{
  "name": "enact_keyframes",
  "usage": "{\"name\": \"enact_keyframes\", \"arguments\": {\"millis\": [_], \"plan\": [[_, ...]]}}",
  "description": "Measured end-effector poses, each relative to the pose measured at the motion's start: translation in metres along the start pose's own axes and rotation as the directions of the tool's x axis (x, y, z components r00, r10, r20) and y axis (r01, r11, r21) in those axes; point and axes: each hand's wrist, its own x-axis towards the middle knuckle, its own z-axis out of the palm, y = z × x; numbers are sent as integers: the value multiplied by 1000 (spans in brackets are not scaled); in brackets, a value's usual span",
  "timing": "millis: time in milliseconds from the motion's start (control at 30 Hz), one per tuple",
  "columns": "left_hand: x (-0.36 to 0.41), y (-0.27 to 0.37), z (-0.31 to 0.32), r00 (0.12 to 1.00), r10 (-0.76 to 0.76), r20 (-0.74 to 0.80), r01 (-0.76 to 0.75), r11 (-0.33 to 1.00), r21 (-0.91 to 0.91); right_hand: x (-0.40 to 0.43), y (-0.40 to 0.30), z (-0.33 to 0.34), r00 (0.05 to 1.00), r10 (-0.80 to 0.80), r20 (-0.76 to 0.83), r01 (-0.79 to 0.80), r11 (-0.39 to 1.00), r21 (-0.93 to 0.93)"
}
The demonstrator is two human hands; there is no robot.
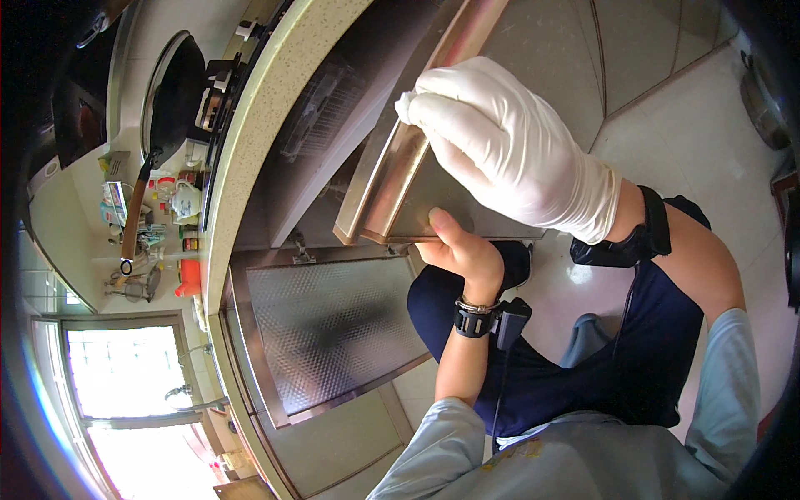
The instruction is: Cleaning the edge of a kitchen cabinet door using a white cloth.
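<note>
My right hand (506,137), in a white disposable glove, is closed with its fingertips bunched at the metal edge of an open cabinet door (387,181). A small white bulge shows at the fingertips; whether it is the glove's tip or a white cloth, I cannot tell. Bare, my left hand (462,247) grips the near corner of the same door, thumb on its face and fingers behind the edge. The door has a metal frame with a grooved, copper-coloured strip. Both wrists wear black straps with small devices.
A second open door (331,337) with a textured metallic face hangs beside the cabinet opening. Inside stands a wire rack (322,109). Above runs a speckled countertop (269,94) with a gas stove, a wok (175,94) with a wooden handle, and jars. A pot (762,100) sits at the far right.
</note>
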Motion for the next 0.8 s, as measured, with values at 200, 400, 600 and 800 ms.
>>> {"name": "enact_keyframes", "arguments": {"millis": [200,400,600,800], "plan": [[1,-1,-1,999,-33,-20,32,998,-48,10,14,-7,994,-35,-105,19,988,-152],[0,6,5,1000,-22,-22,21,999,-37,7,9,1,983,-16,-183,-11,989,-148],[0,-18,-13,995,-44,84,50,996,-68,-16,-11,13,992,91,-83,-95,994,-50],[-2,-11,-12,994,37,104,-36,999,-4,-11,-16,6,983,-77,165,64,994,84]]}}
